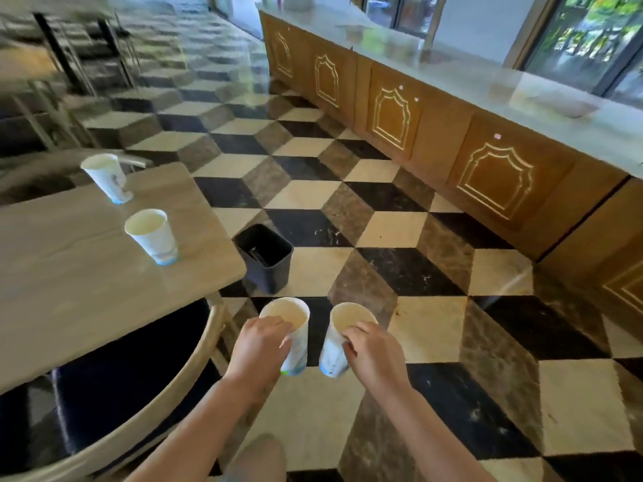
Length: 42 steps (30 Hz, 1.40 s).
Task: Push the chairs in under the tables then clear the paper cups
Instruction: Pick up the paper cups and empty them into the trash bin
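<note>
The left hand (259, 346) has its fingers (278, 323) curled over the rim of one paper cup (295, 337), and just right of it the right hand (374, 353) pinches the rim of a second cup (334, 346), both cups upright above the tiled floor (435, 318). Just beyond the fingertips stands an open black bin (266, 259). Left of the hands a chair (139, 380) is tucked under the wooden table (69, 283), where farther off two more cups, the nearer table cup (153, 236) and the farther table cup (106, 177), stand well apart.
</note>
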Motion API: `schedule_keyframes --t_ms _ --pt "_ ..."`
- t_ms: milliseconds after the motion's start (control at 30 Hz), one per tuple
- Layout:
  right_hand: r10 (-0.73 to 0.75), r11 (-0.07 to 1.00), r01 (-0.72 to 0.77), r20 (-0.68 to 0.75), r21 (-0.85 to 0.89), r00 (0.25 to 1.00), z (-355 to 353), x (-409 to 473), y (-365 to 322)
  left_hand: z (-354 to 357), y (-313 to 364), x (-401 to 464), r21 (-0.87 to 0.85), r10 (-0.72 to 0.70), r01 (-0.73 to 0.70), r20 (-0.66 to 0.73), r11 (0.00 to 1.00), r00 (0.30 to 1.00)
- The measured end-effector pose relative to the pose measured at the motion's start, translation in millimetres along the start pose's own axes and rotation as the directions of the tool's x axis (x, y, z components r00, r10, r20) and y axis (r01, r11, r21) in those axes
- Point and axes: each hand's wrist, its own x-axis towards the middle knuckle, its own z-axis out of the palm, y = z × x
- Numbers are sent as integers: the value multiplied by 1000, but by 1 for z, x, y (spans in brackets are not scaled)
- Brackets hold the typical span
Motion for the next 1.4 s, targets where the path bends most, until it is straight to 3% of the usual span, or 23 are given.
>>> schedule_keyframes --t_ms 467,733,1033,1267,1400 --pt "-173 983 168 65 80 983 39 250 46 25 -83 205 -47 -340 338 -51 940 939" --pt "-219 974 208 147 89 964 73 394 54 35 -158 309 30 -396 395 26 918 918" --pt "-374 927 344 290 150 881 171 538 73 93 -236 411 53 -576 573 51 818 816" --pt "-340 940 296 392 170 855 277 616 91 164 -300 465 -39 -724 731 105 682 681" --pt "-385 923 343 391 173 836 340 644 90 217 -346 482 -32 -739 747 125 664 662"
